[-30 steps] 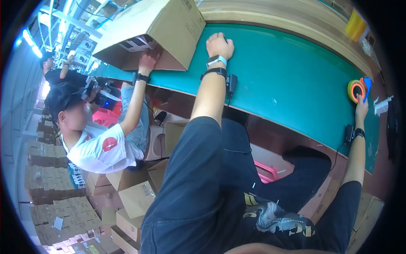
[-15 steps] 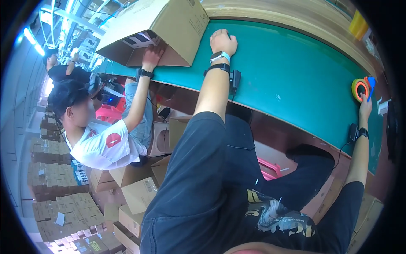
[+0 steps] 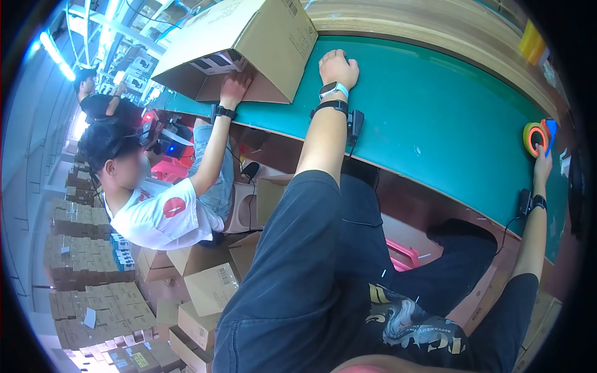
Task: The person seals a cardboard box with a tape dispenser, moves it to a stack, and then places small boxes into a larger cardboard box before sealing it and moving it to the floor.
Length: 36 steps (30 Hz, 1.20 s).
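Observation:
My left hand [image 3: 339, 69] rests on the green tabletop [image 3: 423, 118], to the right of a large cardboard box [image 3: 267, 56]. Its fingers are curled under, the thumb is a little apart, and nothing shows in it. At the right end of the table my right hand [image 3: 543, 163] grips a tape dispenser [image 3: 550, 132] with a blue body and an orange and yellow-green tape roll. The box lies on its side, its mouth toward the near edge, with white and black packages [image 3: 217, 63] inside. A co-worker's hand [image 3: 236, 88] reaches into that mouth.
A co-worker in a white shirt [image 3: 155, 214] sits to my left, and another person [image 3: 102, 102] is farther back. Cardboard boxes [image 3: 211, 289] stand on the floor at left, with stacked cartons [image 3: 81, 255] beyond. A wooden ledge [image 3: 398, 22] borders the table's far side.
The whole view has shifted slightly, so everything appears a little lower and farther right. Both my hands keep their places relative to the table, and the tape dispenser stays in my right hand.

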Tool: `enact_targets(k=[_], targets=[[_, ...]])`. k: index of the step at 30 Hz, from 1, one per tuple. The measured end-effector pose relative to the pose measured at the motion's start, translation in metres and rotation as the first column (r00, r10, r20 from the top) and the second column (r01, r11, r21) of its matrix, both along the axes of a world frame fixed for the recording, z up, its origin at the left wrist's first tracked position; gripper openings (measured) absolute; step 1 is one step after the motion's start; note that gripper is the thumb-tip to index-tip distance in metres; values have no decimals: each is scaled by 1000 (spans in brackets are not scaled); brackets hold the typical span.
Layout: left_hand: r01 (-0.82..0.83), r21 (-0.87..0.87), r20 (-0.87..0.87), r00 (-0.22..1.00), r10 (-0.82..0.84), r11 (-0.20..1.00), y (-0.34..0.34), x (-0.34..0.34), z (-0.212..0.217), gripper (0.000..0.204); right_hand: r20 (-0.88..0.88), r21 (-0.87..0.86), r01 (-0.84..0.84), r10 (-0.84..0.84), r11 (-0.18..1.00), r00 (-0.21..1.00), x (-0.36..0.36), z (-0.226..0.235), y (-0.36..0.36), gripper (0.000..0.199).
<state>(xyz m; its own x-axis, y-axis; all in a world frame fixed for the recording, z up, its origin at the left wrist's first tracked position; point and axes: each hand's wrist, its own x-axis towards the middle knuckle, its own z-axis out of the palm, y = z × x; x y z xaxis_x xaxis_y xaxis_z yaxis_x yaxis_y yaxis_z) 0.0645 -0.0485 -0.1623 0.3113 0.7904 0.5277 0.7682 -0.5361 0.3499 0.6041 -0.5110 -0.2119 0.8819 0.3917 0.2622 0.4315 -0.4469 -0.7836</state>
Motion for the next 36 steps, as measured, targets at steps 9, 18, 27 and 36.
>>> enact_targets(k=[9,18,27,36], targets=[[25,-6,43,999,-25,1000,-8,2,3,29,56,-29,36,-34,999,998,-4,1,-3,47],[18,35,39,999,-19,999,-1,0,2,29,47,3,30,-30,1000,998,-17,7,6,46],[39,15,43,998,-40,999,-4,5,2,31,62,-69,1,3,998,998,27,-12,-6,49],[18,-27,45,999,-16,999,-5,-2,4,29,58,-10,11,-10,1000,998,25,-23,1,48]])
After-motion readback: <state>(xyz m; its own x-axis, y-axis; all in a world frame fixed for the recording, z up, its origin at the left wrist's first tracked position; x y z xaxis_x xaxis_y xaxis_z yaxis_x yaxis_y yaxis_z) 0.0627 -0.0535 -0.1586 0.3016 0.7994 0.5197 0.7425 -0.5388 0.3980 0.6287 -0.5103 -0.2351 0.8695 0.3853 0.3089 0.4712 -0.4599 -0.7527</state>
